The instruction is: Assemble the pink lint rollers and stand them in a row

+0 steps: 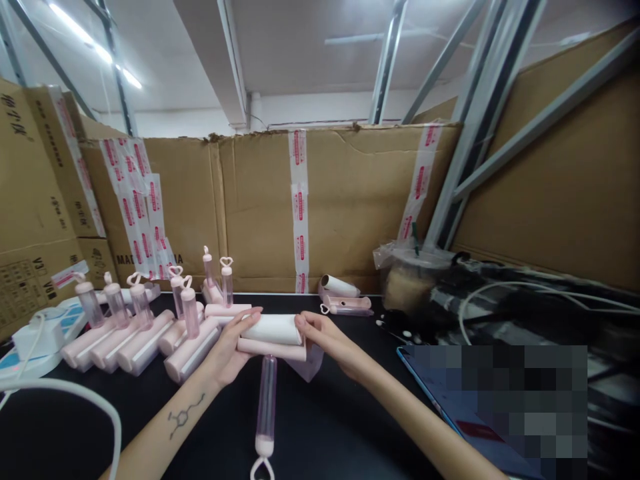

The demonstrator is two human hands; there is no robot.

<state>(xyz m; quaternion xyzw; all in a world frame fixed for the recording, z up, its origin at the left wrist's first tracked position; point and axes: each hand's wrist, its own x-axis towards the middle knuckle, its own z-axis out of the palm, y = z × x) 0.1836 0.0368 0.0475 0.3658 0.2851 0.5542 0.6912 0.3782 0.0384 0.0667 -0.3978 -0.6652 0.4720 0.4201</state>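
Observation:
Over the black table, both my hands hold a pink lint roller. Its white paper roll (273, 329) lies level between them, with the pink casing (273, 349) along its lower side. A clear handle (267, 407) with a heart-shaped loop points down towards me from the casing. My left hand (231, 348) grips the left end, its thumb on top of the roll. At the right end, the fingers of my right hand (327, 337) pinch the roll's edge. Beneath them hangs a translucent plastic piece (306, 367), partly hidden by the casing and hand.
Several pink lint rollers (145, 340) stand at left with handles upright. Farther back lie a loose white roll (341, 287) and a pink casing (350, 305). A plastic cup (407, 283), white cable (113, 413), power strip (73, 323) and blue-edged device (440, 400) flank my arms. Cardboard (255, 213) walls the back.

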